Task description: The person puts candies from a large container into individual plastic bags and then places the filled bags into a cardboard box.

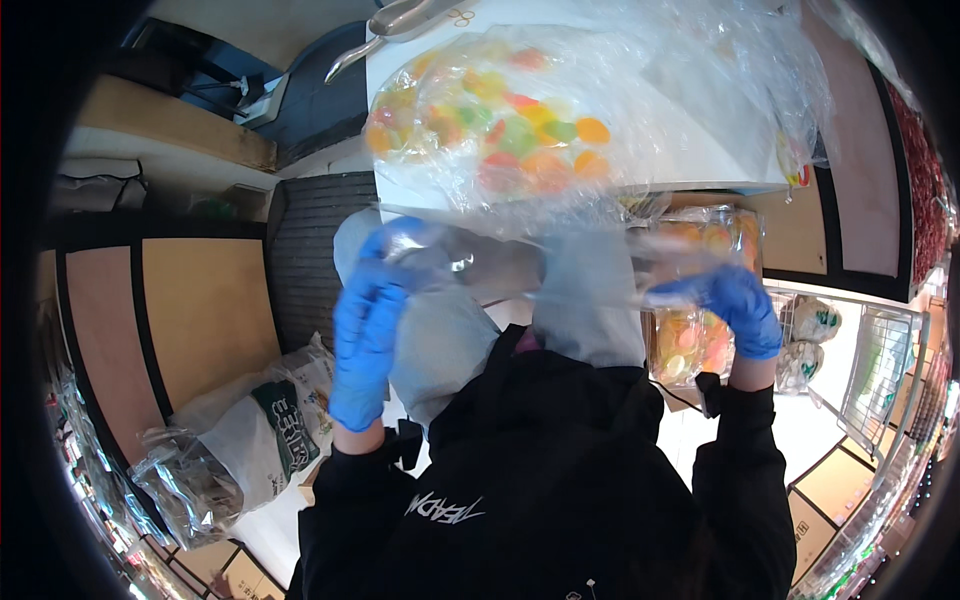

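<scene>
A clear plastic bag (435, 259), blurred by motion, spans the space over my grey-trousered knees. My left hand (371, 315), in a blue glove, grips its left side. On the other side, my blue-gloved right hand (724, 300) pinches the plastic with its fingers pointing inward. The bag's outline and any contents are too blurred to tell. Just beyond it, a large clear plastic bag (637, 97) lies spread on a white tabletop (405, 191). Inside are round, translucent sweets (517, 139) in orange, yellow, green and red.
A metal scoop (409, 21) and rubber bands (461, 16) lie at the table's far edge. Packed bags of similar sweets (690, 345) stand low on my right, beside a wire basket (885, 360). A printed white plastic bag (251, 442) lies on my left.
</scene>
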Demonstrator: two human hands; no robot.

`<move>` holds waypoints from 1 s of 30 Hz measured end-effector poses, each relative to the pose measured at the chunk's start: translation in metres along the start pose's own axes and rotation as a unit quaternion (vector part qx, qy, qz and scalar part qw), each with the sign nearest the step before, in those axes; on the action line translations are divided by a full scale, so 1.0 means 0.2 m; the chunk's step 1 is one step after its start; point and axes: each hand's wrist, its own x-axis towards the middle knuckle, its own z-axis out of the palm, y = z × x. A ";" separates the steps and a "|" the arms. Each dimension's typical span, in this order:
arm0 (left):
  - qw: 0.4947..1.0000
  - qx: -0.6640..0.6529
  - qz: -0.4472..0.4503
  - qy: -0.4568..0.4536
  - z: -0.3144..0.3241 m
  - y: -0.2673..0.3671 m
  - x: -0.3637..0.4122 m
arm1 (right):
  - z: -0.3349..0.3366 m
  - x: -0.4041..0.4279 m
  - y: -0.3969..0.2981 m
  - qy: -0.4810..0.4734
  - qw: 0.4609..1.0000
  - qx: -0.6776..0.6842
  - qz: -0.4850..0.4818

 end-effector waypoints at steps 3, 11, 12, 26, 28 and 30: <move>0.986 -0.003 -0.062 0.152 -0.13 0.03 -0.09 | -0.04 0.14 -0.12 0.133 0.986 -0.065 -0.079; 0.959 -0.128 -0.098 0.231 -0.34 0.01 -0.27 | 0.12 0.80 -0.23 0.186 0.954 -0.183 -0.149; 0.954 -0.160 -0.096 0.233 -0.35 0.00 -0.30 | 0.16 0.82 -0.24 0.155 0.965 -0.165 -0.135; 0.931 -0.259 -0.145 0.211 -0.41 -0.04 -0.35 | 0.49 0.68 -0.34 -0.003 0.993 -0.087 -0.075; 0.937 -0.252 -0.138 0.196 -0.41 -0.03 -0.35 | 0.51 0.66 -0.33 0.002 0.991 -0.093 -0.100; 0.933 -0.253 -0.152 0.204 -0.41 -0.02 -0.35 | 0.53 0.65 -0.32 0.018 0.986 -0.123 -0.112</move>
